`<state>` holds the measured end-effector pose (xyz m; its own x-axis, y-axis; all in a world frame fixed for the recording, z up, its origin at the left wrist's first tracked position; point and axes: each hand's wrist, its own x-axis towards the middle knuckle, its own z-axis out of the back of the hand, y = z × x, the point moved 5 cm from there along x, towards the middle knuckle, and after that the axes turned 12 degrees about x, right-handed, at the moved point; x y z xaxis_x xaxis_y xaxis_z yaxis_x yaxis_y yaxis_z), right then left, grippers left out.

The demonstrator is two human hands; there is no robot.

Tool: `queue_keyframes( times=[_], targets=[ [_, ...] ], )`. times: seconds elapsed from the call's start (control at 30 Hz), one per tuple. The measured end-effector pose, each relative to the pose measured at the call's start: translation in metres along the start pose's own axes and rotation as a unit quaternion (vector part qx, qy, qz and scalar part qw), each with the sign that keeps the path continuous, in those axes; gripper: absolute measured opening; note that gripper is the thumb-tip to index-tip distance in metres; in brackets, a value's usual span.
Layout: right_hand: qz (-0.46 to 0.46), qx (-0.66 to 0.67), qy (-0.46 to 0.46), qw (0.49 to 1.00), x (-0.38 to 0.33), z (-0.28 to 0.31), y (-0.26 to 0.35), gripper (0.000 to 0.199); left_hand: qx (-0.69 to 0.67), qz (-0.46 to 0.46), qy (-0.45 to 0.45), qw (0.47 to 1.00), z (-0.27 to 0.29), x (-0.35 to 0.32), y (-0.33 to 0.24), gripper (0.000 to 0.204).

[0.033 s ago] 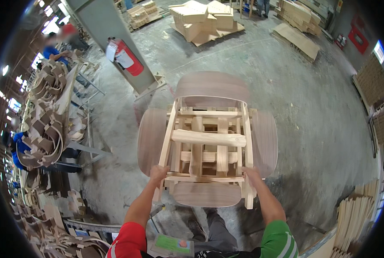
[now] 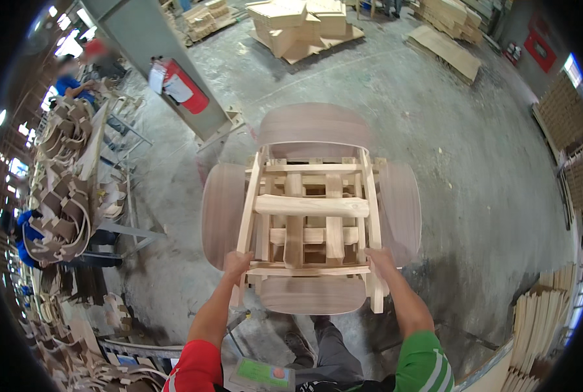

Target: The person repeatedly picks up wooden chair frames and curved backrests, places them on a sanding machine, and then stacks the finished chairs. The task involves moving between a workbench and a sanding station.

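A pale wooden frame (image 2: 313,207), shaped like a chair frame with two long side rails and crossbars, lies in front of me. My left hand (image 2: 238,262) wraps round the near part of its left rail. My right hand (image 2: 380,260) grips the right rail at about the same distance, fingers partly hidden. Beneath and around the frame is a wooden stand (image 2: 334,245) of crossed bars. Rounded brown panels surround it: one far (image 2: 314,123), one left (image 2: 225,215), one right (image 2: 401,212) and one near (image 2: 312,295).
A metal pillar with a red fire extinguisher (image 2: 186,91) stands far left. Curved wooden parts (image 2: 63,215) fill a bench (image 2: 101,140) at the left, where people in blue work. Wood stacks (image 2: 298,26) lie ahead, and boards (image 2: 541,320) lean at the near right.
The whole view has shifted slightly, so the surroundings and the frame sit a little farther left and up. Both hands keep their hold on the rails.
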<state>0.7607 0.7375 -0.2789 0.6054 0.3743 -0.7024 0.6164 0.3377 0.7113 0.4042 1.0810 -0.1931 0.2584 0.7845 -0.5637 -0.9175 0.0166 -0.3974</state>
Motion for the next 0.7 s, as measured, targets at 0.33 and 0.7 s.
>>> queue_keyframes(
  times=[0.33,0.7],
  targets=[
    [0.080,-0.234,-0.115,0.962,0.009,0.011,-0.025,0.049,0.054,0.003,-0.006,0.999,-0.058,0.064,0.005,0.055],
    [0.123,-0.263,-0.147,0.945,0.020,-0.009,-0.072,0.054,0.036,-0.038,-0.123,0.991,-0.085,0.092,0.021,0.051]
  ],
)
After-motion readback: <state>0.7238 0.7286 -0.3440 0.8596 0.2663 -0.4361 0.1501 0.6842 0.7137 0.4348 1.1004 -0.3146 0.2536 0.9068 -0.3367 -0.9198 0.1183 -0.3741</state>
